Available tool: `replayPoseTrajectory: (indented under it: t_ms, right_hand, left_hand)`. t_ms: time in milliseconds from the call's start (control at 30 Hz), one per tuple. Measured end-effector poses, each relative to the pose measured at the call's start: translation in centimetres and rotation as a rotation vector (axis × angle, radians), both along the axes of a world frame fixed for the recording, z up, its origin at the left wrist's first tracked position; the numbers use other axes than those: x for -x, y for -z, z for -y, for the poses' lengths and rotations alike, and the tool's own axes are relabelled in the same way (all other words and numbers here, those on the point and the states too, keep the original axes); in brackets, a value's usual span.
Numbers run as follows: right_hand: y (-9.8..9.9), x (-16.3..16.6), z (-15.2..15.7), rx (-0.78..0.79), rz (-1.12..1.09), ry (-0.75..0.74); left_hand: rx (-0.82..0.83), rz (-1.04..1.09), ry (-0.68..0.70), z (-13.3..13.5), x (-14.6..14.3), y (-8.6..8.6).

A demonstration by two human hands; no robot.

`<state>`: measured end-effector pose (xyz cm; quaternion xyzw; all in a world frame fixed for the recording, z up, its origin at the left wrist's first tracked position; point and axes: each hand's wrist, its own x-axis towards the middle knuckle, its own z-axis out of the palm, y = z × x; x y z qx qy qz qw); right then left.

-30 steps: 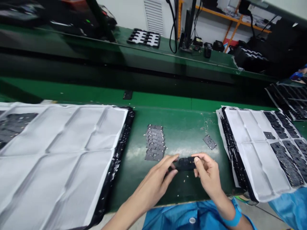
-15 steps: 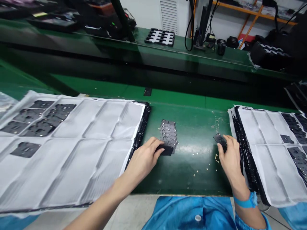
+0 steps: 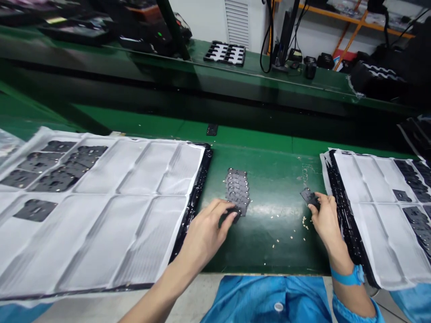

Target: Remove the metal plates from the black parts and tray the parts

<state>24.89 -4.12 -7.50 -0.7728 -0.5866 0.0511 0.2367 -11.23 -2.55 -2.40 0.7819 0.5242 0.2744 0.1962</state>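
My left hand [image 3: 210,224] pinches a thin black plate [image 3: 235,214] between thumb and fingers, at the near end of an overlapping row of similar dark plates [image 3: 237,186] on the green bench. The fingers hide part of the held plate. Over to the right, my right hand [image 3: 326,217] grips another small black plate [image 3: 308,196] by its right side, just above the bench and close to the right-hand tray. A blue band circles the right wrist.
A large white-lined tray [image 3: 134,224] with several dark plates lies at left; a similar stack of trays [image 3: 373,233] stands at right. Tiny pale bits [image 3: 305,223] are scattered on the bench. One dark plate [image 3: 212,130] lies farther back, below a raised green shelf [image 3: 191,74].
My left hand has shifted slightly right and tilted its plate against the row. The right hand has moved slightly, turning its plate so more of the flat face shows.
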Motion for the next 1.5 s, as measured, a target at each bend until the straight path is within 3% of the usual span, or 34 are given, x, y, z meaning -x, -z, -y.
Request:
replayPoseTrajectory:
  t_ms: [233,433,500,567,733,967,1067,1267,1400,1500]
  right_hand:
    - [-1.3,-0.4,-0.8,0.069,-0.084,0.001]
    - [-4.8,1.6,-0.3,0.142,-0.172,-0.145]
    - [-6.4,3.4,0.4,0.188,-0.275,-0.253]
    - [-7.9,5.3,1.2,0.261,-0.533,-0.397]
    - [-9.7,8.4,2.8,0.222,-0.88,-0.366]
    - [-10.8,7.6,2.6,0.181,-0.761,-0.331]
    - [-10.9,7.8,2.2,0.185,-0.775,-0.393]
    - [-10.0,7.5,3.1,0.228,-0.742,-0.4]
    - [-10.6,7.2,3.2,0.172,-0.675,-0.454]
    - [-11.0,7.2,3.0,0.07,-0.672,-0.452]
  left_hand:
    - [0.273,0.095,0.22,3.7,-5.4,-0.4]
    - [0.324,0.231,0.254,3.0,-7.6,0.1]
    - [0.315,0.345,0.208,2.1,-8.2,-0.1]
    - [0.335,0.469,0.153,1.2,-9.0,-0.6]
    - [0.556,0.658,0.193,0.0,-10.2,-2.2]
    - [0.622,0.443,0.31,-0.8,-9.1,-3.4]
    - [0.693,0.474,0.331,-0.8,-9.2,-3.6]
    - [0.68,0.575,0.249,-0.3,-9.4,-3.2]
    - [0.643,0.444,0.307,-0.3,-8.9,-4.4]
    - [0.725,0.479,0.351,-0.4,-8.8,-5.4]
